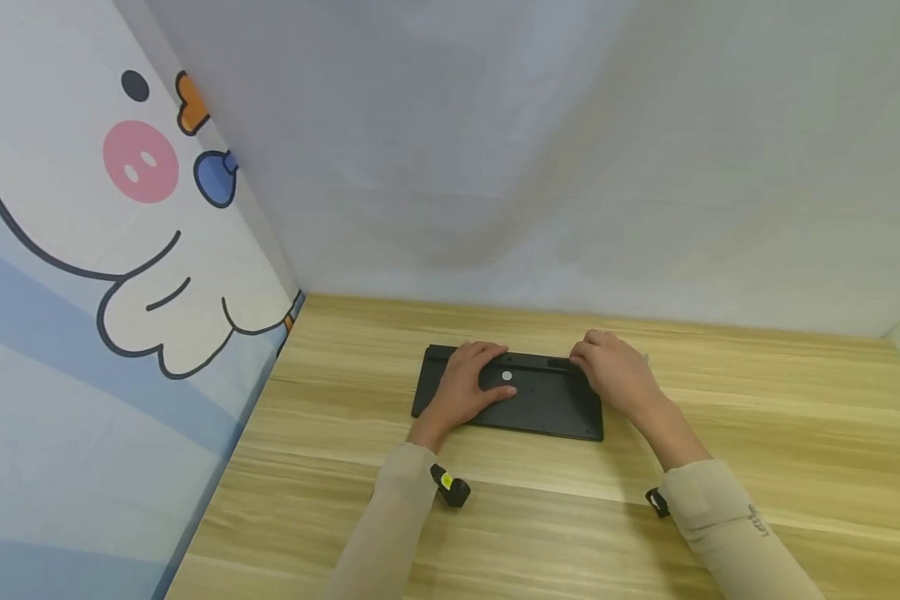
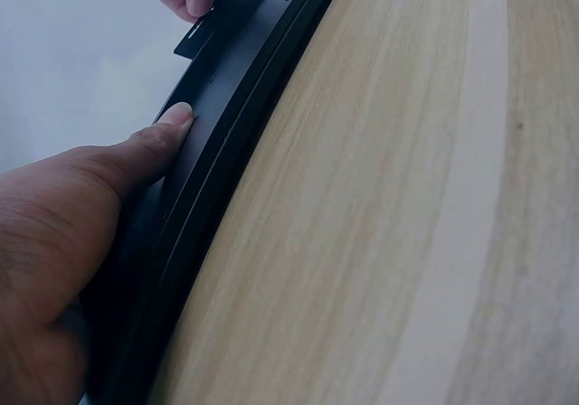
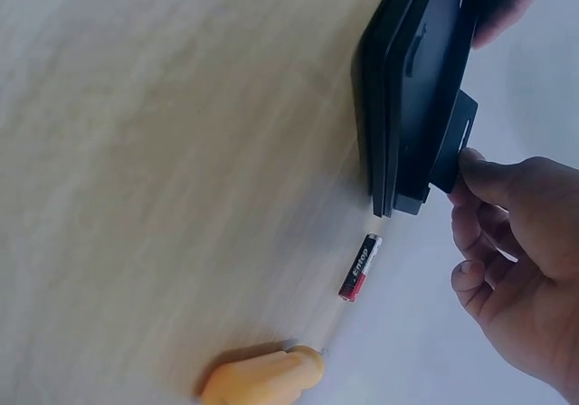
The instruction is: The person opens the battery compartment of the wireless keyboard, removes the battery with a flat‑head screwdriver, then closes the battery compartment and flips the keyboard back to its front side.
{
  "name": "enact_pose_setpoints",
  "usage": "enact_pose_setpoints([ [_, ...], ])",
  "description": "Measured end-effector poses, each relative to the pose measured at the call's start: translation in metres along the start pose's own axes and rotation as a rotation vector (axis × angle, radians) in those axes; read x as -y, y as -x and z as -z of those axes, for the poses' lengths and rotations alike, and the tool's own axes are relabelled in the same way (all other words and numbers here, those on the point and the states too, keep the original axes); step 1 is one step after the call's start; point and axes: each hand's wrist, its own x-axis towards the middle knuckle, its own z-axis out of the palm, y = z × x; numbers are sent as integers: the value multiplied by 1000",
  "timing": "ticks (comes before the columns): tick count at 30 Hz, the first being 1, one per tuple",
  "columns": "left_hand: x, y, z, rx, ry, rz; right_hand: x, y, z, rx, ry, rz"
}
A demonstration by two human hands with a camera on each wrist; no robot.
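Sleeves (image 1: 392,517): soft beige cloth, nearest you.
Keyboard (image 1: 547,408): thin black plastic slab, apparently face down, on the wood-grained surface (image 1: 757,425).
Left grip (image 1: 461,385): your fingers curl over the far edge, thumb on the upturned back, seemingly to stop sliding.
Right grip (image 1: 617,375): thumb and fingertips pinch the slotted black flap (image 3: 455,143) at the far right, likely for fine control; whether it is detached is unclear.
Battery (image 3: 360,268): small black-and-red cylinder just beside the right end, near a rounded orange thing (image 3: 262,380).
Wall (image 1: 480,167): white, faintly creased.

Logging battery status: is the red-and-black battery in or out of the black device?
Out: in the right wrist view, the battery lies on the table beside the black device.
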Motion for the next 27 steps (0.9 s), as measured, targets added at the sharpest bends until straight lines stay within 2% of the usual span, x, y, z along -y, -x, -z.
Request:
enact_pose_setpoints([
  [27, -2, 0, 3, 16, 10, 17, -5, 1, -8, 14, -52, -50],
])
